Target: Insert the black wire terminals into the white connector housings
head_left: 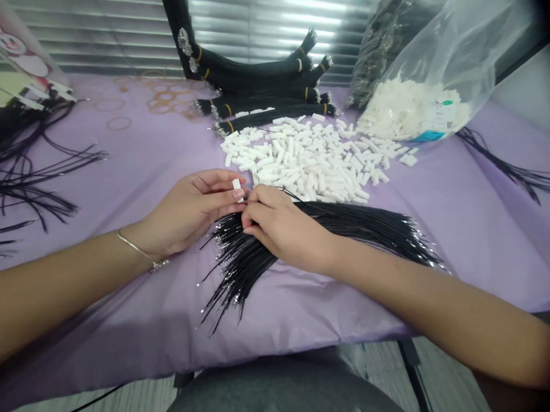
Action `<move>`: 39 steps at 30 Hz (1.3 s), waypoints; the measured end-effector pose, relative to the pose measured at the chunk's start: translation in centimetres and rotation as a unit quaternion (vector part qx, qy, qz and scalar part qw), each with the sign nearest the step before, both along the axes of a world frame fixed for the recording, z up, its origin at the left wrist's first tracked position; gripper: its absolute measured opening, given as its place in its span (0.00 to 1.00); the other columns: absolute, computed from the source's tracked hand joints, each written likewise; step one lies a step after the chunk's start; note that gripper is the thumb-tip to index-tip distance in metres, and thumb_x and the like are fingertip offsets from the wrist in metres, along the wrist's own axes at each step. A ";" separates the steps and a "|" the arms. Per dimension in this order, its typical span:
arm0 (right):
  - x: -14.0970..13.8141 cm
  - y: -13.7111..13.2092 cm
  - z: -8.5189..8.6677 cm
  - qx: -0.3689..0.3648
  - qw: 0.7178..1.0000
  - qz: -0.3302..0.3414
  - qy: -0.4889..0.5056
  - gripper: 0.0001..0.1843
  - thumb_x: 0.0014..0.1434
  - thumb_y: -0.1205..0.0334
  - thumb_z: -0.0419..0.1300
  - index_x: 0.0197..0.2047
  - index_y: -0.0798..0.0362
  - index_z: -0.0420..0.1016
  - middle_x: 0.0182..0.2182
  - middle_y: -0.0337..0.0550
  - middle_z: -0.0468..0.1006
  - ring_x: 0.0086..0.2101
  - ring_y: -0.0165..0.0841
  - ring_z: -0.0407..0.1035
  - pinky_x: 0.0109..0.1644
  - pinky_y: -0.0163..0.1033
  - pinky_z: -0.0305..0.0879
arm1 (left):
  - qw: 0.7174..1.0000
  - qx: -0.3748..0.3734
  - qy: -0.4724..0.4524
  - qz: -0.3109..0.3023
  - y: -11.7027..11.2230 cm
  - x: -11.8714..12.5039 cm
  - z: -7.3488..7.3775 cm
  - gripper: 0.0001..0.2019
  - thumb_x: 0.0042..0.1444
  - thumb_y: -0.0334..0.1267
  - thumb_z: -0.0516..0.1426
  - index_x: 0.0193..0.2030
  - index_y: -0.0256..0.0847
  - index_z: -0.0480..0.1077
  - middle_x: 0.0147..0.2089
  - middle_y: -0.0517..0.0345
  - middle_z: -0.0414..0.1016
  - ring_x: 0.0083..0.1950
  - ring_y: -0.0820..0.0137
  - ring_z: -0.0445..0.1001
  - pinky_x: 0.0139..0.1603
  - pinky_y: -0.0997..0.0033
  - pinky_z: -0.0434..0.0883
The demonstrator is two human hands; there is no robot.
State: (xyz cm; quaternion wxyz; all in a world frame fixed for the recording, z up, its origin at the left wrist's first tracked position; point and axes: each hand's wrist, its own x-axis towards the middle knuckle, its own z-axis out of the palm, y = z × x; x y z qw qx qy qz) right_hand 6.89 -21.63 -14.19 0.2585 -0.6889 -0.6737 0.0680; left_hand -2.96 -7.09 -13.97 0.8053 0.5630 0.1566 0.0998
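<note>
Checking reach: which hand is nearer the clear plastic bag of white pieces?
The right. The right hand rests on the black wires, down and left of the clear plastic bag; the left hand, holding a white piece, lies farther left.

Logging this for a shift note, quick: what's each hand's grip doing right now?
Left hand: closed, holding a white plastic piece at the fingertips.
Right hand: closed, pinching black cords.

White connectors (300, 159) lie beyond the right grip (280, 227); silver-tipped black wires (245, 268) sit beneath it on lilac cloth (458, 222).
</note>
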 end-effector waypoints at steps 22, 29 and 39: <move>1.3 -1.5 1.4 0.111 0.946 0.017 0.305 0.05 0.57 0.67 0.58 0.34 0.60 0.73 0.31 0.43 0.74 0.32 0.26 0.67 0.37 0.33 0.64 | 0.999 -0.020 0.031 0.002 -0.4 -0.1 0.8 0.07 0.48 0.27 0.63 0.36 0.37 0.76 0.32 0.58 0.77 0.31 0.76 0.74 0.35 0.80 0.71; 1.7 -1.3 1.9 0.072 0.885 -0.026 0.460 0.05 0.55 0.64 0.60 0.33 0.58 0.75 0.31 0.41 0.78 0.34 0.27 0.72 0.42 0.33 0.67 | 1.000 -0.012 -0.005 -0.017 0.0 -0.1 0.2 0.09 0.47 0.26 0.63 0.37 0.38 0.76 0.34 0.59 0.78 0.34 0.75 0.76 0.39 0.79 0.74; 2.6 -0.9 0.8 0.047 0.790 -0.013 0.611 0.05 0.54 0.62 0.63 0.34 0.54 0.77 0.33 0.39 0.79 0.37 0.26 0.73 0.47 0.34 0.68 | 1.000 -0.002 -0.006 -0.016 0.1 -0.2 0.0 0.07 0.51 0.26 0.61 0.37 0.37 0.76 0.34 0.58 0.77 0.36 0.75 0.75 0.39 0.78 0.73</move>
